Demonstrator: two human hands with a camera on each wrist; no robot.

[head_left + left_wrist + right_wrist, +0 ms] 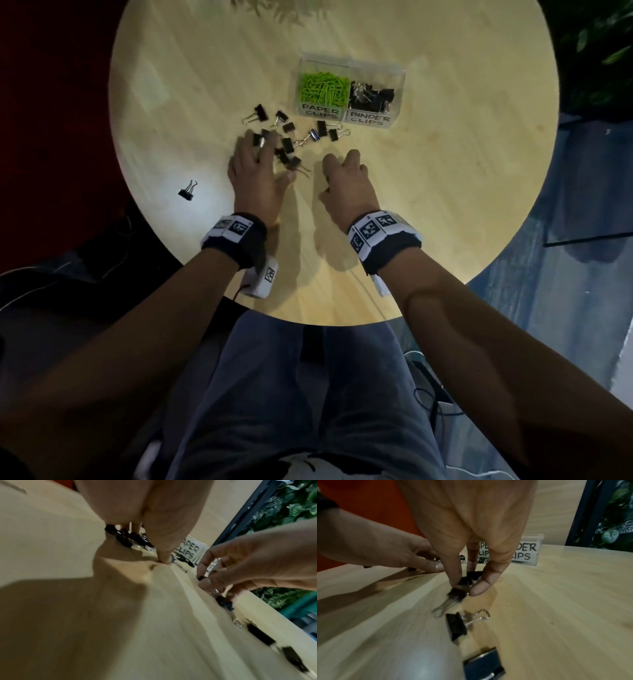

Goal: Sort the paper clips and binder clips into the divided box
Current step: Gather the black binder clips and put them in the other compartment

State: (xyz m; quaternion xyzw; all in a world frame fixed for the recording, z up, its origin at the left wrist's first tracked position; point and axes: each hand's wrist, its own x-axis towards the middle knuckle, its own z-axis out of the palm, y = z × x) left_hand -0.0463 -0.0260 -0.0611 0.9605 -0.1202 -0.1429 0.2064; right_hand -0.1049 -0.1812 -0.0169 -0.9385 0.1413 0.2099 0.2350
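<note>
A clear divided box [394, 70] stands on the round wooden table [445, 178]. Green paper clips [323, 89] fill its left compartment and black binder clips [371, 97] its right. Several loose binder clips [289, 132] lie in a scatter in front of it. My left hand [260, 154] lies spread over the left part of the scatter, its thumb [163, 545] pressing on the table. To the right, my right hand [462, 588] pinches one black binder clip [457, 593] between thumb and finger, low on the table.
One binder clip [187, 192] lies alone near the table's left edge. Two more clips [456, 626] [483, 665] lie just behind my right hand. A dark floor and cables surround the table, with green plants at the far right.
</note>
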